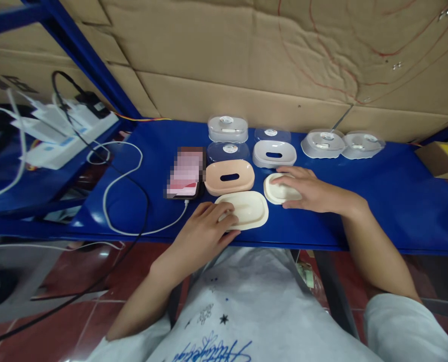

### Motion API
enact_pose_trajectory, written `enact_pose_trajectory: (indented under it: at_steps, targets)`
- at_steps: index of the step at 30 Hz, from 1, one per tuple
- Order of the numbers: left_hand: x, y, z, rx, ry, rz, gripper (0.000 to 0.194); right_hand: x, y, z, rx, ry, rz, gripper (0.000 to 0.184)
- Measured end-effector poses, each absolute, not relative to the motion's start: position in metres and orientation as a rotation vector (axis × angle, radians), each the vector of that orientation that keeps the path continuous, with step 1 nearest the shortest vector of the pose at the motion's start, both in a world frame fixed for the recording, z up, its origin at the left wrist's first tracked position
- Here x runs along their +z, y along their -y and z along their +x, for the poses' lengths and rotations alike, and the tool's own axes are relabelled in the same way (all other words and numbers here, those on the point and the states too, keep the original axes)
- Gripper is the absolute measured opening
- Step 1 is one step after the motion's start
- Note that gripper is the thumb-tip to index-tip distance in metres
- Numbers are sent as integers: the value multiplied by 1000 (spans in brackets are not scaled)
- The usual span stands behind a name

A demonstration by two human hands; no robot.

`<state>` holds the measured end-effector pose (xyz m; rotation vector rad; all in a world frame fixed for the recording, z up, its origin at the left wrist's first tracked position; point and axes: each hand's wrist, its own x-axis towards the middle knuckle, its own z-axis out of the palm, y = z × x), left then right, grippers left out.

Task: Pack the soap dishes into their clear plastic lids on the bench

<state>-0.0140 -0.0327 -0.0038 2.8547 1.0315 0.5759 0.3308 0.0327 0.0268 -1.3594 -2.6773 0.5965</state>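
Observation:
My left hand (212,224) grips a cream oval dish (253,210) at its left end, fingers over the rim and thumb at the front. The dish lies near the front edge of the blue table. To its right, my right hand (305,189) closes around a smaller cream oval piece (272,189), thumb in front and fingers behind; the palm hides its right part. Just behind the dish sits a peach oval piece with a slot (211,184). A white slotted oval piece (259,156) stands farther back, behind my right hand.
Clear-lidded oval boxes (228,131) (324,144) (364,146) line the back, with clear lids (224,151) (272,134) among them. A phone (188,173) on a white cable (159,231) lies left. Power strips (73,143) and a carton (437,160) flank the blue table (408,211).

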Motion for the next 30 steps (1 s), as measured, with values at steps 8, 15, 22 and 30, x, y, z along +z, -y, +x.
enact_pose_trajectory:
  at_steps: [8, 15, 22, 30]
  targets:
    - [-6, 31, -15, 582, -1016, 2834, 11, 19, -39, 331, 530, 2685, -1289, 53]
    - [-9, 27, -16, 636, -979, 2793, 8, 25, -40, 327, 753, 2639, -1130, 38]
    - [-11, 29, -17, 628, -982, 2732, 13, 33, -37, 330, 659, 2677, -1182, 34]
    - [-6, 47, -26, 1110, -1251, 2238, 13, 21, -8, 266, 421, 2685, -753, 41]
